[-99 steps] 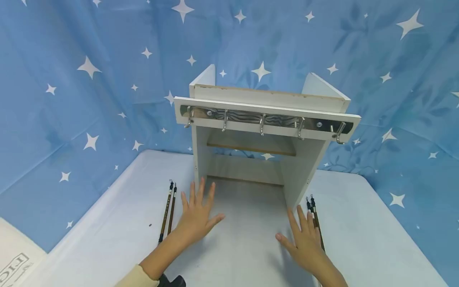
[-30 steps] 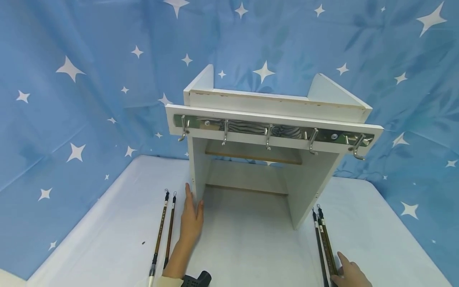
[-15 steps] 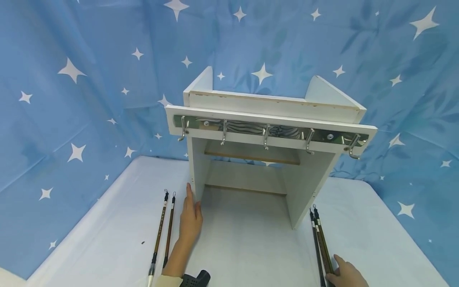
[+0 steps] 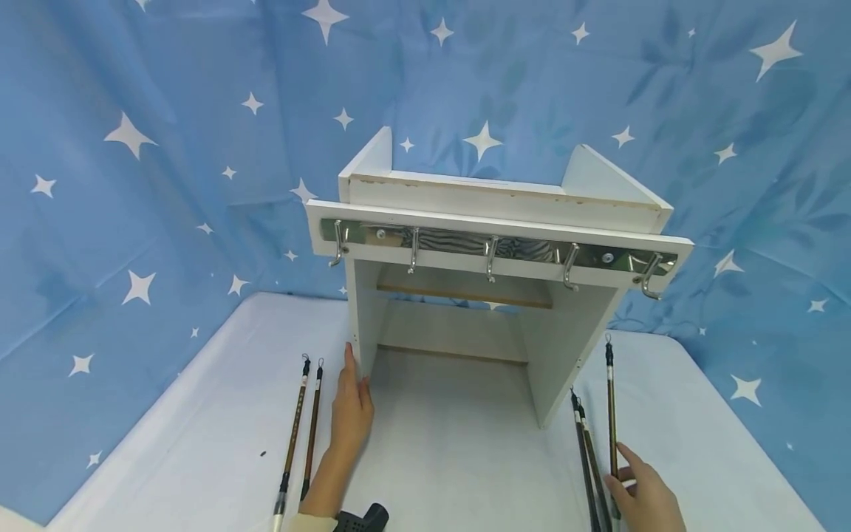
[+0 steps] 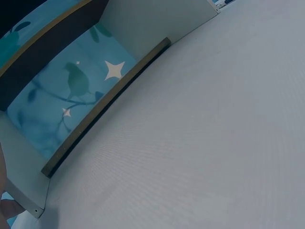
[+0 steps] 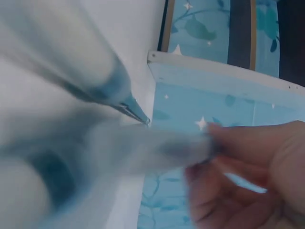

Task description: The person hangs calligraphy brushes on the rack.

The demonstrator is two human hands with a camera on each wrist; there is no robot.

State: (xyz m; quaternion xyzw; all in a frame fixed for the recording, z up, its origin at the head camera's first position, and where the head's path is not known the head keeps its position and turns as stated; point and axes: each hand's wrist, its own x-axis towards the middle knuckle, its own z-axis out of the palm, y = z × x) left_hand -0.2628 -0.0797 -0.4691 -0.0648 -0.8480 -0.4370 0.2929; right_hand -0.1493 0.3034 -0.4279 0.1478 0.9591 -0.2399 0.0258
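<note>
A white wooden shelf unit (image 4: 412, 188) with a row of metal hooks (image 4: 492, 258) stands on the white table. My left hand (image 4: 351, 417) holds the front edge of its left side panel, index finger stretched along the outside and thumb at the inner side. To the right, my right hand (image 4: 648, 499) pinches a brown-handled calligraphy brush (image 4: 612, 406) between thumb and fingers, its hanging loop pointing away from me. The right wrist view shows the pinching fingers (image 6: 238, 162) close up; the pale brush parts there are blurred. Two more brushes (image 4: 588, 458) lie just left of that hand.
Another pair of brushes (image 4: 295, 428) lies left of the unit, near my left forearm. The right side panel (image 4: 565, 347) rises beside the right brushes. A small dark speck (image 4: 263, 454) is on the table (image 4: 199, 421). A blue star-patterned curtain (image 4: 199, 148) hangs behind.
Both hands were spread wide earlier. My left hand has moved onto the left panel. My right hand has reached the right-hand brushes and raised one, drawing it away from the other two.
</note>
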